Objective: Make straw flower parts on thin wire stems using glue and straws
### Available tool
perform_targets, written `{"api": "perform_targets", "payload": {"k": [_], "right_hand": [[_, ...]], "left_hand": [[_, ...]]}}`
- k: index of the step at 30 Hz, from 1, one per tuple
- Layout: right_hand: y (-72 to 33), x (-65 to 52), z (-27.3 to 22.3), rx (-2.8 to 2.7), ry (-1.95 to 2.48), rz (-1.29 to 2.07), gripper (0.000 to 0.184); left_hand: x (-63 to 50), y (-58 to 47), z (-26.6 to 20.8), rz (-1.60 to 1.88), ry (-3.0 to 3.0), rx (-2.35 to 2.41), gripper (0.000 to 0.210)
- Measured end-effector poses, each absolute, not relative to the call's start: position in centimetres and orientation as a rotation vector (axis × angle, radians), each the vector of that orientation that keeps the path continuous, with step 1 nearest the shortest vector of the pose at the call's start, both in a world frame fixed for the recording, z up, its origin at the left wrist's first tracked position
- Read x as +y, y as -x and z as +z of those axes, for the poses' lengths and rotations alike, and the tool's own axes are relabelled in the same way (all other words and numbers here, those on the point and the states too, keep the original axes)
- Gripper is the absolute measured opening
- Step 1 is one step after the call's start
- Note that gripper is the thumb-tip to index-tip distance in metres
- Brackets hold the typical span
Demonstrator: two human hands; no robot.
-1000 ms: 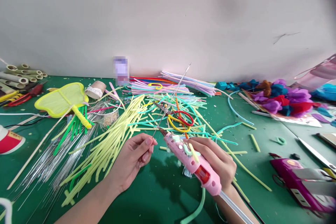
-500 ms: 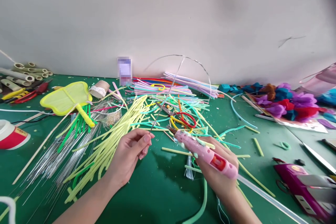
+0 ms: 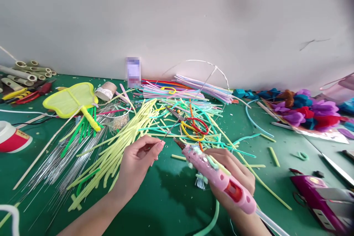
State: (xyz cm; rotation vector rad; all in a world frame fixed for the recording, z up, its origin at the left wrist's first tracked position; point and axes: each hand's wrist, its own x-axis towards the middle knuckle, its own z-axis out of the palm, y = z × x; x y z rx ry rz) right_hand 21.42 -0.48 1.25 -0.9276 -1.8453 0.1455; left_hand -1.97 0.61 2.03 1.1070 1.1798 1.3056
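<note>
Between the thumb and fingers of my left hand (image 3: 139, 162) is the lower end of a thin wire (image 3: 206, 80). It rises to the right into a curved, bow-like hoop in front of the pale board. My right hand (image 3: 233, 171) is wrapped round a pink hot glue gun (image 3: 208, 166) with a clear glue stick (image 3: 271, 223) coming out of its back. The gun's brown-stained nozzle points up and left, close to my left fingertips but apart from them. Beyond the nozzle lie scissors (image 3: 206, 127) with red and yellow handles, on scattered fuzzy stems.
Yellow-green fuzzy stems (image 3: 121, 147) and loose wires (image 3: 66, 155) cover the left middle of the green table (image 3: 166, 210). A yellow fan-shaped piece (image 3: 70, 99), pliers (image 3: 33, 96) and bamboo tubes (image 3: 27, 73) lie left. Felt flowers (image 3: 312, 110) and a magenta power box (image 3: 318, 199) are right.
The wire hoop has tilted down and to the right. The glue gun has swung slightly down and right, its nozzle still near my left fingers. The view has shifted a little.
</note>
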Motion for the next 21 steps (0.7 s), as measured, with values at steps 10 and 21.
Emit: {"api": "perform_targets", "payload": {"k": [10,21], "right_hand": [[-21.69,-0.53,1.31,-1.867,0.968,0.054,0.019],[-21.44,-0.21,1.45,-1.860,0.964,0.026,0.014]], "left_hand": [[0.37,1.67,2.54,1.386,-1.420,1.288,0.008],[0.36,1.64,2.53,1.385,-1.403,1.291,0.009]]}}
